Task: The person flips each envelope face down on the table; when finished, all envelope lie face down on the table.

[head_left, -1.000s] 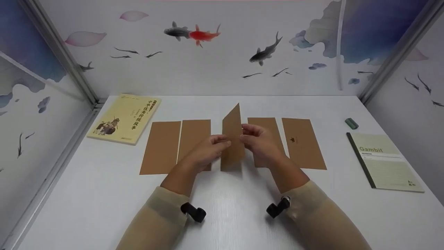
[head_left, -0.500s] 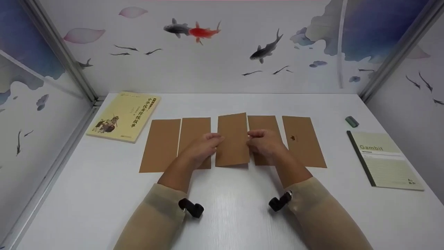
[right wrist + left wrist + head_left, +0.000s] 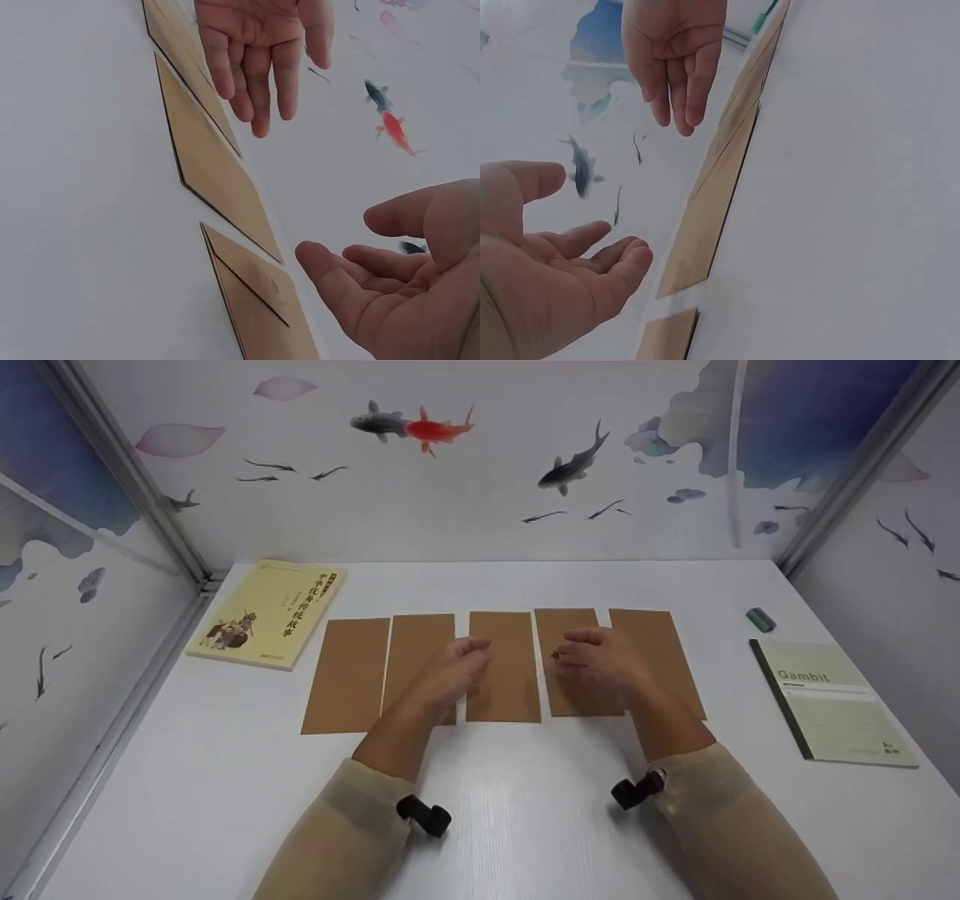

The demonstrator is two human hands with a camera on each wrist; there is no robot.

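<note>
Several thin brown kraft-cover notebooks lie side by side in a row across the white table point(image 3: 480, 810). My left hand point(image 3: 450, 671) is over the gap between the second notebook point(image 3: 420, 641) from the left and the middle notebook point(image 3: 510, 660), its fingers relaxed. Above the fourth notebook point(image 3: 570, 622), which carries a small dark emblem, my right hand point(image 3: 606, 664) hovers and partly hides the rightmost notebook point(image 3: 664, 660). Both wrist views show the two palms facing each other with nothing in them. At the row's left end is the first notebook point(image 3: 349, 675).
A yellow book point(image 3: 266, 615) with a printed cover lies at the back left. On the right are a pale green "Gambit" notebook point(image 3: 832, 705) with a dark spine and a small dark green object point(image 3: 760, 620). Patterned panels enclose the table's back and sides.
The middle notebook, held tilted up between both hands, has been turned, lowered flat into the row and let go. My right hand has moved off to the right.
</note>
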